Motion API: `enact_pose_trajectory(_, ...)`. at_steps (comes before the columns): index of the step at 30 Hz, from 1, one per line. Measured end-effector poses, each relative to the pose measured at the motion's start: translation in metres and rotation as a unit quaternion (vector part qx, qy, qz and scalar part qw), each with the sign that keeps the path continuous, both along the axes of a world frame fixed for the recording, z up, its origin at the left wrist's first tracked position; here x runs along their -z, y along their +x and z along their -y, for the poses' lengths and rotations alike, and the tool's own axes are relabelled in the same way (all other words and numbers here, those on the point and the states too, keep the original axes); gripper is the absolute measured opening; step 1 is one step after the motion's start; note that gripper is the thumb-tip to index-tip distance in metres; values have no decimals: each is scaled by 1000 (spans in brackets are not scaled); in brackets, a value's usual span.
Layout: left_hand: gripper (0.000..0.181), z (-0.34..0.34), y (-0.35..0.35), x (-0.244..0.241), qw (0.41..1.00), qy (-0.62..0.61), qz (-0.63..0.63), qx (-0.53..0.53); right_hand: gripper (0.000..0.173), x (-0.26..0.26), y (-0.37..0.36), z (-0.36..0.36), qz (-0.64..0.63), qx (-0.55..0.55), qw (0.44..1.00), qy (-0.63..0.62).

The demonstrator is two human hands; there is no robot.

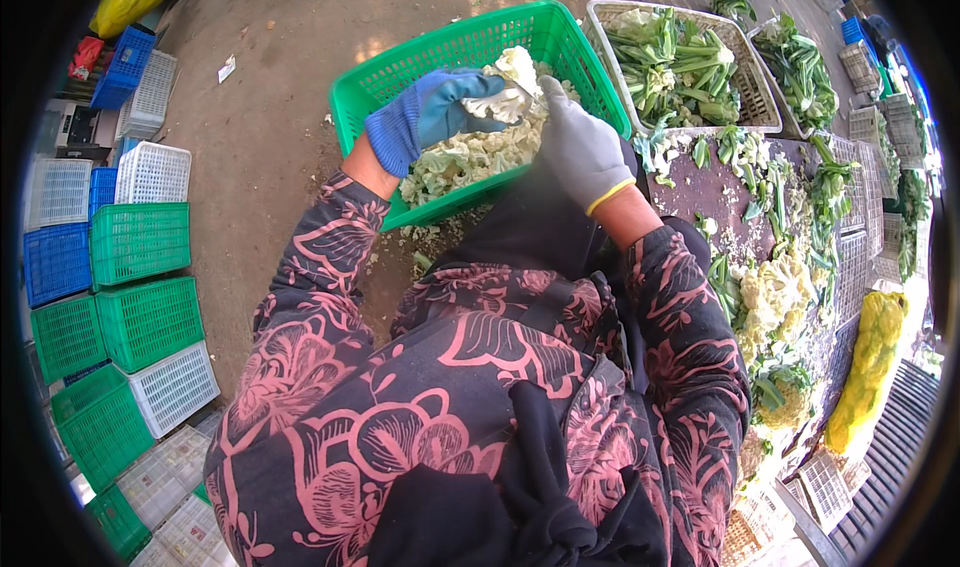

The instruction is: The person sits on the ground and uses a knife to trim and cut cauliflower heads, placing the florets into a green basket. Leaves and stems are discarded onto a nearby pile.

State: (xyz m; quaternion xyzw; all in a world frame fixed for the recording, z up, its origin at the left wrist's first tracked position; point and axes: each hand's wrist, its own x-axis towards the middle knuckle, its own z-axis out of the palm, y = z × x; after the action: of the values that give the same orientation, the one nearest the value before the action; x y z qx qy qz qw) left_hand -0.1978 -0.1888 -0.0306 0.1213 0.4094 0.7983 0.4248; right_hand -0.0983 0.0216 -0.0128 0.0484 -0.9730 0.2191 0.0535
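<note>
My left hand (454, 105), in a blue knitted glove with a coated palm, grips a piece of cauliflower (499, 105) above a green plastic crate (450, 45). My right hand (581, 143), in a grey glove with a yellow cuff edge, is closed close beside that piece. A thin blade, seemingly of a small knife (527, 92), shows between the right hand and the cauliflower; its handle is hidden in the fist. Cut cauliflower florets (480, 154) fill the lower part of the crate, which stands before my knees.
Right of the green crate, a whitish crate (757, 83) holds cauliflower leaves and stalks (675, 64). Cauliflower heads (776, 297) and trimmings lie on a dark surface (690, 192) to my right, near a yellow net sack (866, 372). Stacked green crates (150, 319) line the left.
</note>
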Motion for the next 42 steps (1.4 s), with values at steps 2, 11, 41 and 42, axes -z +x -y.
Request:
enact_pose_trajectory(2,22,3,6,-1,1000,14,11,-24,44,0,-7,7,43,5,999,13)
enact_pose_trajectory(11,33,14,9,8,993,30,68,-86,56,32,-49,9,258,138,848,-441)
enact_pose_trajectory(41,39,48,-26,70,970,-97,-45,-218,47,15,-53,49,176,118,939,-272)
enact_pose_trajectory(42,41,47,-30,79,955,-179,-78,-223,46,5,-43,39,143,128,931,-312)
